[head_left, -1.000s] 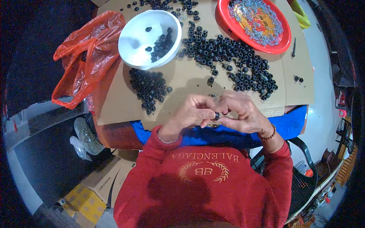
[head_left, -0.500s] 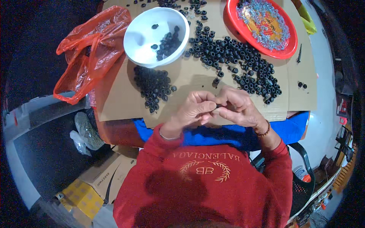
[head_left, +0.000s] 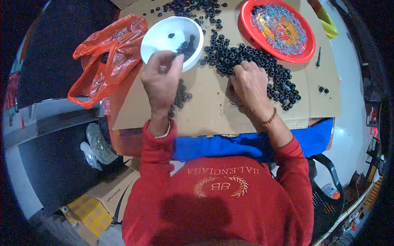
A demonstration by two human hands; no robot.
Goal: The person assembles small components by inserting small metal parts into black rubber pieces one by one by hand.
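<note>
1. Cardboard sheet (head_left: 205,110), brown, laid flat as the work surface; it lies under both hands and runs out past the fingertips on every side.

2. Orange plastic bag (head_left: 104,61), crumpled, well to the left of the left fingers, off the cardboard's edge.

3. Red round tray (head_left: 305,51), beyond and right of the right fingertips, holding a layer of small silvery metal pieces.

4. White bowl (head_left: 160,39), directly beyond the left fingertips. A small cluster of black rings lies against its right wall and one sits alone; most of the floor is bare. Judged from this, the bowl is barely begun.

5. Left hand (head_left: 161,80), back upward, fingertips at the bowl's near rim. The fingers look curled together, but whether they pinch a ring cannot be told.

6. Right hand (head_left: 251,88), back upward, fingers bent down with the tips resting in the near edge of the big pile. Anything gripped is hidden beneath the hand.

7. Black ring pile (head_left: 254,61), small black ring-shaped parts in a long band from just beyond the right fingertips out to the right. It remains large, so most of the stock appears unhandled.

8. Lesser ring heap (head_left: 180,96), under and just right of the left wrist.

9. Stray rings (head_left: 323,88), a few, well right of the right fingers.
</note>
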